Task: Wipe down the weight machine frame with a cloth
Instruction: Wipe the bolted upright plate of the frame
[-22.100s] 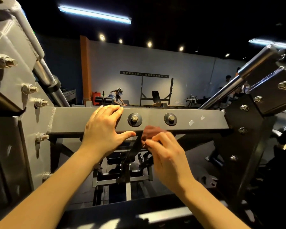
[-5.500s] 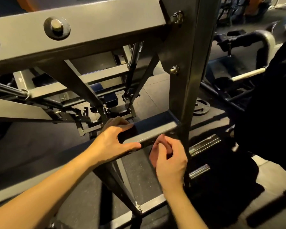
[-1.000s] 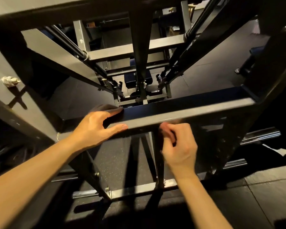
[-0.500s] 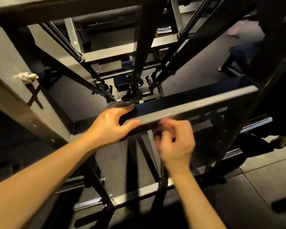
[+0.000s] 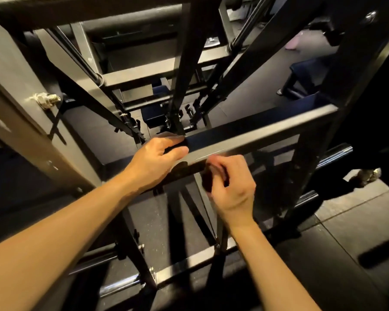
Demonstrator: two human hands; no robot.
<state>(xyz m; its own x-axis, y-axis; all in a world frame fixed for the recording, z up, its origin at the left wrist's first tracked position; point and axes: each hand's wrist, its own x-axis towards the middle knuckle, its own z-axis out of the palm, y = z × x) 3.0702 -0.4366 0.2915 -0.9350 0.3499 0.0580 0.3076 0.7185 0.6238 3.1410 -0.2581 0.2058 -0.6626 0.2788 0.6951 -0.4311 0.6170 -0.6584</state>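
The left hand [image 5: 154, 163] grips the frame's grey crossbar [image 5: 256, 135]; the right hand [image 5: 230, 187] pinches a dark cloth [image 5: 208, 181] against its near face. The small cloth could slip, dropping between the bars.

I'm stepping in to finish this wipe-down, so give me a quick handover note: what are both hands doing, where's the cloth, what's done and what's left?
Left hand: fingers over the top of the grey crossbar, thumb on its front face, bracing.
Right hand: fingers curled round a dark cloth, held against the crossbar's front lower edge, just right of the left hand. The image is blurred there.
Done: cannot be judged from this picture; no clear wipe marks show.
Left: probably the rest of the crossbar out to the right upright, then the bottom rail and the left post.
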